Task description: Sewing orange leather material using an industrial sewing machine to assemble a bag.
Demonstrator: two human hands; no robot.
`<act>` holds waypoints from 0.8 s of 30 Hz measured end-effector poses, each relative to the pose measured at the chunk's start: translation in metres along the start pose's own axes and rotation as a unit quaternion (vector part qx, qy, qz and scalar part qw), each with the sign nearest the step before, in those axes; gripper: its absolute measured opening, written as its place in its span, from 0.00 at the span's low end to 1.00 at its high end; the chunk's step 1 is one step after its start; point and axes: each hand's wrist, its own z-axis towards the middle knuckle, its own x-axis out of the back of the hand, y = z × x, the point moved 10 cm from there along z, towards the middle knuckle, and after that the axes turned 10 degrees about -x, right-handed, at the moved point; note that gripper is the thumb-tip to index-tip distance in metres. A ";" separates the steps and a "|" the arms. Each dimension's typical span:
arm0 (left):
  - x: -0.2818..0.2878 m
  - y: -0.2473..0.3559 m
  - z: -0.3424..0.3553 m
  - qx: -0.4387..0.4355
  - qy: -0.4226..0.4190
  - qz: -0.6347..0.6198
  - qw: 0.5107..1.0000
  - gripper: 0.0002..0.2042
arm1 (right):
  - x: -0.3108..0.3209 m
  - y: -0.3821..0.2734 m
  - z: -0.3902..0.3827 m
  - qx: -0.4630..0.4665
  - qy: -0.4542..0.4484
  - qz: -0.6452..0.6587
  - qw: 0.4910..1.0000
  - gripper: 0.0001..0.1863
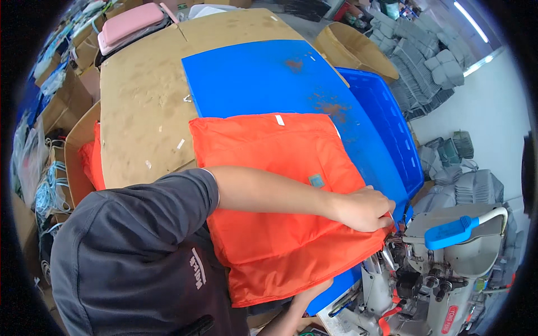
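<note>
A square orange padded fabric piece [274, 241] lies over the table, with a small white tag on its far edge and a small blue-green patch near its middle. My left hand [364, 210] reaches across it to the right, fingers curled closed on its right edge beside the grey sewing machine [426, 280]. Below the fabric's near edge, my right hand [320, 288] shows only in part. The orange fabric covers its fingers, so their hold cannot be made out.
A blue sheet [246, 73] with brown stains covers part of the cardboard tabletop [140, 112]. To its right stands a blue plastic bin [386, 123]. A blue fixture [448, 232] on a bent white arm overhangs the machine. Grey bundles [414, 67] are piled far right.
</note>
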 end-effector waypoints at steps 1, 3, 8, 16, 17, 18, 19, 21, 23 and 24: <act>0.000 -0.001 0.000 0.001 0.000 0.000 1.000 0.13 | 0.001 0.001 -0.001 -0.014 0.005 0.013 1.000 0.15; 0.000 0.000 -0.001 -0.007 -0.002 0.003 1.000 0.13 | 0.001 0.003 -0.002 -0.030 0.009 0.028 0.999 0.16; -0.002 -0.001 -0.003 -0.012 0.006 0.007 1.000 0.12 | 0.001 -0.009 -0.003 -0.033 0.012 0.044 0.998 0.17; 0.033 -0.011 0.001 -0.097 0.047 0.097 0.989 0.12 | -0.001 -0.006 0.003 -0.019 0.007 -0.047 0.999 0.13; 0.036 -0.014 0.005 -0.126 0.045 0.109 0.985 0.12 | -0.002 -0.010 0.004 -0.035 0.000 -0.045 0.998 0.11; 0.037 -0.016 0.010 -0.156 0.044 0.121 0.979 0.12 | -0.002 -0.011 0.002 -0.034 0.002 -0.047 0.998 0.11; 0.042 -0.017 0.015 -0.182 0.061 0.130 0.973 0.14 | -0.004 -0.007 0.002 -0.047 -0.008 -0.069 0.996 0.09; 0.036 -0.020 0.029 -0.223 0.038 0.144 0.963 0.13 | -0.006 -0.005 0.003 -0.073 -0.010 -0.068 0.995 0.07; 0.023 -0.017 0.047 -0.271 -0.007 0.185 0.945 0.13 | -0.006 -0.004 0.001 -0.060 -0.011 -0.091 0.994 0.07; 0.024 -0.018 0.058 -0.266 0.004 0.183 0.947 0.13 | -0.006 -0.004 0.001 -0.049 -0.009 -0.106 0.993 0.07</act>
